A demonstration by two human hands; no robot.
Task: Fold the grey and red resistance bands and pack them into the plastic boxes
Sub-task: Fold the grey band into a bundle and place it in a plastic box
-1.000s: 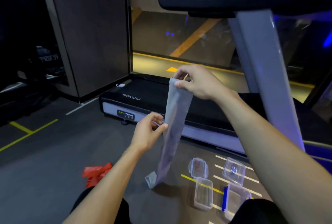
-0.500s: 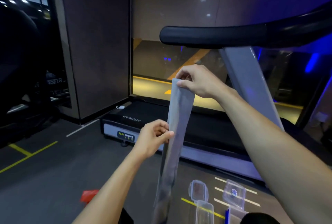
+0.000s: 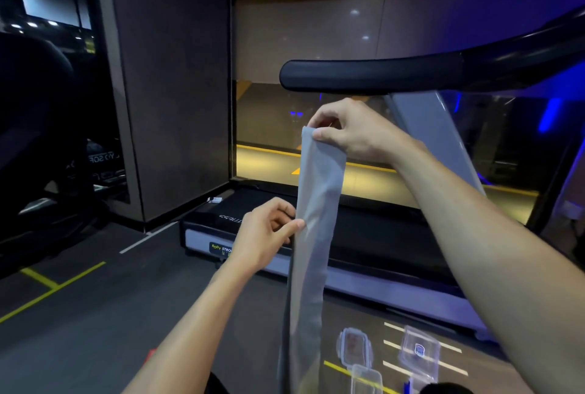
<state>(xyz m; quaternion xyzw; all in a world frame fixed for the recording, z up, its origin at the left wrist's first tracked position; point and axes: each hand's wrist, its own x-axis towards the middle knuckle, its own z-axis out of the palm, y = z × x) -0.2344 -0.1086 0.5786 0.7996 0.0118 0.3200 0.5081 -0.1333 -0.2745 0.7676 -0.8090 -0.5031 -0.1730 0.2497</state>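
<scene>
Seen from a head camera in a dim gym, looking forward and down. Held upright at centre frame: a grey resistance band (image 3: 318,222), hanging as one long flat strip from 12 o'clock down past the bottom edge at 6 o'clock, lower end out of view. Pinched at its top corner by the right hand (image 3: 351,132), thumb in front, fingers curled behind. Pinched along its left edge, lower down, by the left hand (image 3: 269,229), thumb and forefinger closed on the strip. Not yet folded.

On the floor toward 5 o'clock, well below both hands: clear plastic boxes (image 3: 419,351) with a loose lid (image 3: 354,346) beside them, all apparently empty. Near 7 o'clock, partly hidden behind the left forearm, a sliver of red, probably the red resistance band (image 3: 152,354); too little visible to be sure. Behind everything, from 9 to 3 o'clock: a treadmill (image 3: 364,235), its padded handrail (image 3: 373,75) crossing above the right hand.

Likely risks, as judged: thin, slick rubber slipping out of either light pinch and dropping in a heap; the unseen tail dragging across the boxes and knocking them over; a twist in the strip giving a crooked fold too bulky for a box.
</scene>
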